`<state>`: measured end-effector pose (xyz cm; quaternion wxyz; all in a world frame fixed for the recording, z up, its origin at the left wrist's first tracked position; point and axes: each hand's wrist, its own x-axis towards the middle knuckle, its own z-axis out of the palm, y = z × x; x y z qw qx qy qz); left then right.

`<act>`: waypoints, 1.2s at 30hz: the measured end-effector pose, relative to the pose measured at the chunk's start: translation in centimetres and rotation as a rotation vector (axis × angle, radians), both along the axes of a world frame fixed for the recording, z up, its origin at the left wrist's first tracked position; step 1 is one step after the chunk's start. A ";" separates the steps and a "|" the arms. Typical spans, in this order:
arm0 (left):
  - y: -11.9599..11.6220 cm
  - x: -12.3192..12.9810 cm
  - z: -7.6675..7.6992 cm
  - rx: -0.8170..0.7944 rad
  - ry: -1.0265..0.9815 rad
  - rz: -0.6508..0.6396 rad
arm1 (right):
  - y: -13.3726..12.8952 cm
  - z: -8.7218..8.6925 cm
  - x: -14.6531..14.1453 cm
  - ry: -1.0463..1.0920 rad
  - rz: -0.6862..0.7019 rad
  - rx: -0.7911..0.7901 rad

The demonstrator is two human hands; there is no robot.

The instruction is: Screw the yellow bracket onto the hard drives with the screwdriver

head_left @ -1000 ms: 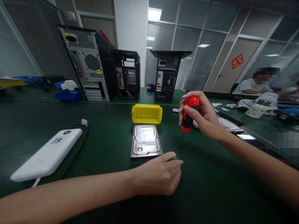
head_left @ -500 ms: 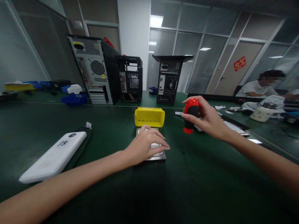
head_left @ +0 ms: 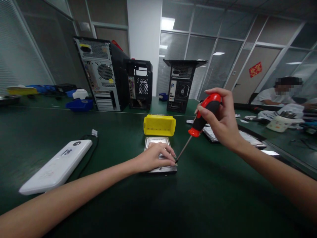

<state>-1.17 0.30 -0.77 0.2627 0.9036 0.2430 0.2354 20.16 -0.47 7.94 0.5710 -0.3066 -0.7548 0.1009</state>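
- Since half a second before, the screwdriver (head_left: 201, 121) had been tipped from upright to a slant, and its tip had been brought down to the near right corner of the hard drive (head_left: 160, 155).
- The left hand (head_left: 155, 157) had been kept flat on the drive the whole time.
- A wide stretch of bare green table (head_left: 203, 198) was seen in front of the drive and to its right.
- A yellow box (head_left: 159, 125) was set just behind the drive, almost touching its far edge.
- A white device (head_left: 57, 165) with a black cable was laid well apart on the left.
- Three computer cases (head_left: 116, 79) were stood far back.
- The drive's long side was pointed away from the person, toward the box.
- The screwdriver's long line ran from upper right down to lower left.
- The right hand (head_left: 220, 120) was closed tight around the red and black handle.
- The left hand was open, with its fingers (head_left: 168, 158) pressed on the drive's top; nothing was gripped by it.
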 end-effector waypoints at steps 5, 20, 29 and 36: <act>0.0 0.1 -0.1 0.007 0.006 -0.044 | -0.3 0.0 -0.2 -0.039 -0.016 0.031; -0.7 0.3 -0.2 0.059 0.009 -0.066 | -1.3 -0.5 -0.6 -0.031 0.032 0.029; 0.0 -0.5 0.6 -0.061 -0.021 -0.190 | -1.7 -0.3 -0.3 -0.051 0.034 0.031; 0.4 -1.3 1.8 0.000 0.072 -0.212 | -1.8 -0.4 -0.5 -0.010 0.046 0.009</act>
